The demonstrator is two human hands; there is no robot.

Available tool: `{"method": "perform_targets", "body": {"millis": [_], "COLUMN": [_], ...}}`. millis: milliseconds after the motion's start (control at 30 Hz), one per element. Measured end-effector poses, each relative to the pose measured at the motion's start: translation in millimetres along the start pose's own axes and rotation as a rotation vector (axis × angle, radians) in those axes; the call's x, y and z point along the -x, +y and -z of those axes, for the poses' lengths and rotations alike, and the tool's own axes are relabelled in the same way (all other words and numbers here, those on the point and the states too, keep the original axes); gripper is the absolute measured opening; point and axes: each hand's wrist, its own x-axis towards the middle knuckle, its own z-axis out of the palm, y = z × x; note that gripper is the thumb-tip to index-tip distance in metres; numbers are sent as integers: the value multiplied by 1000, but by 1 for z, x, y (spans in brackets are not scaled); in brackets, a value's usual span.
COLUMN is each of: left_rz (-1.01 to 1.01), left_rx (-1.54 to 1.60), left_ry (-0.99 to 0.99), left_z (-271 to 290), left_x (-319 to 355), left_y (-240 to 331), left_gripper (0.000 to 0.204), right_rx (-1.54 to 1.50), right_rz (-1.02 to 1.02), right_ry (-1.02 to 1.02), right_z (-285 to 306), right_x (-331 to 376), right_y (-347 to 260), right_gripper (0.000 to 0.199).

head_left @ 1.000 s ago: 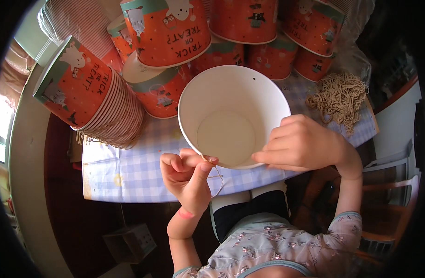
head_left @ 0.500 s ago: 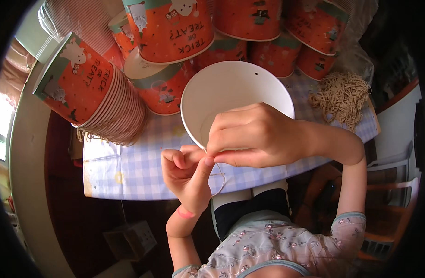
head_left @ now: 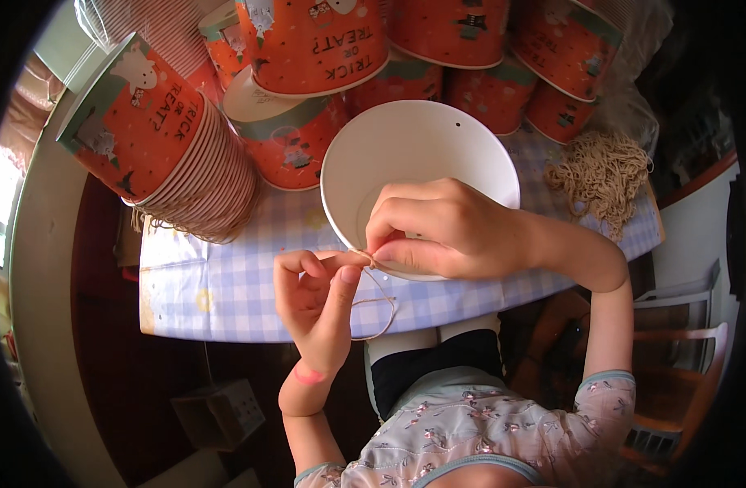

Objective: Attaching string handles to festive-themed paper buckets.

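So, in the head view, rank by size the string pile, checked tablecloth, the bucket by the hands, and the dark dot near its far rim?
Largest to smallest:
1. checked tablecloth
2. bucket
3. string pile
4. dark dot

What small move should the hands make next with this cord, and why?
Perhaps the right hand should gently draw the cord snug: it seems to pinch it at the cup's rim, beside the left hand, and a slack loop hangs below.

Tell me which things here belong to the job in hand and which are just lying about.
Job in hand:
white-lined bucket
string at its rim
string pile, probably supply
stacked orange buckets, probably related

Just lying about, seemingly:
clear plastic wrapping
chair
boxlike object below table
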Motion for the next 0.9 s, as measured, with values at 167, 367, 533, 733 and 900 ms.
{"method": "perform_targets", "body": {"millis": [167,367,533,733,900], "left_rz": [-32,-269,-246,-161,-169], "left_rx": [-116,-454,-672,-694,-692], "left_ry": [-45,-20,-206,-276,-271], "left_z": [6,21,20,19,19], "left_x": [2,-4,-18,-20,-22], "left_y": [4,12,16,13,11], "left_gripper": [23,19,23,17,15], "right_rx": [-22,-39,-57,-41,1], "right_rz": [-18,-18,-38,-36,-24], "right_ry": [-11,-55,-13,-10,3], "right_z": [-2,-2,-4,-5,-5], "right_x": [-2,-5,-3,-3,-4], "right_y": [2,-1,1,0,-1], "right_gripper": [9,9,8,7,7]}}
